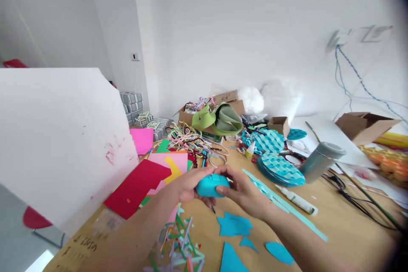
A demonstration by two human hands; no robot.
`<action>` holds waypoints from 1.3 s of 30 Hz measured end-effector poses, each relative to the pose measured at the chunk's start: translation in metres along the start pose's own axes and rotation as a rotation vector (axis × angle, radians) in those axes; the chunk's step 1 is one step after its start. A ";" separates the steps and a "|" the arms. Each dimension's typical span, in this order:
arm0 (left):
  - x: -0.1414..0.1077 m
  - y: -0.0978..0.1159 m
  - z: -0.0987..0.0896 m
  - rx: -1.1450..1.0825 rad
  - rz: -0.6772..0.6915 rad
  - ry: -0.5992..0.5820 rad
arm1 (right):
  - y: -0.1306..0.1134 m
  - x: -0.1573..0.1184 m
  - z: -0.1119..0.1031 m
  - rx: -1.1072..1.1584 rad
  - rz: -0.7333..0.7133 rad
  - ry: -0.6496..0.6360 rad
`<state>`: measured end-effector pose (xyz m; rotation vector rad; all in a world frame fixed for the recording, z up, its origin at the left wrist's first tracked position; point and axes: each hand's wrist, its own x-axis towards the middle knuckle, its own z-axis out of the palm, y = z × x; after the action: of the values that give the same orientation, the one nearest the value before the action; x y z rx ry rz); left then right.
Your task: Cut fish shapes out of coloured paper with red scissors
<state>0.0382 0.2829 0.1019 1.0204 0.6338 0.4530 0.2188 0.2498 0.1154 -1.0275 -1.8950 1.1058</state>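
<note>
Both my hands meet around a small rounded blue object (211, 185), smooth and block-like, seemingly covered in blue paper or felt; I cannot tell what is inside. My left hand (188, 185) wraps its left end, with some fingers hidden underneath. On the other side, my right hand (237, 187) grips it with the thumb on the front face and fingers over the top. A thin dark pointed tip (213, 209) shows just below the object. Cut blue pieces (235, 224) lie on the table beneath my hands, beside a heap of thin coloured paper strips (185, 242).
A large white board (60, 136) stands at the left. Coloured paper sheets (140, 187) lie next to it. Woven blue discs (280, 170), a grey tumbler (322, 161) and a glue tube (298, 200) are to the right. A green bag (219, 119) sits behind.
</note>
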 end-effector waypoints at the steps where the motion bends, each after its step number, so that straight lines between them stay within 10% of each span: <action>1: -0.005 -0.007 0.004 0.001 0.026 0.008 | -0.002 -0.006 0.003 0.003 0.011 -0.017; 20: -0.042 -0.091 0.067 -0.105 0.124 0.151 | -0.018 -0.085 0.017 -0.352 -0.188 -0.156; 30: -0.060 -0.107 0.067 -0.214 0.097 -0.043 | -0.038 -0.083 0.013 -0.427 -0.254 -0.353; 39: -0.058 -0.112 0.083 -0.510 0.145 -0.016 | -0.050 -0.076 0.019 -0.567 -0.441 -0.228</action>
<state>0.0582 0.1427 0.0490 0.5835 0.3990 0.6922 0.2216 0.1600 0.1394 -0.7199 -2.5446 0.4485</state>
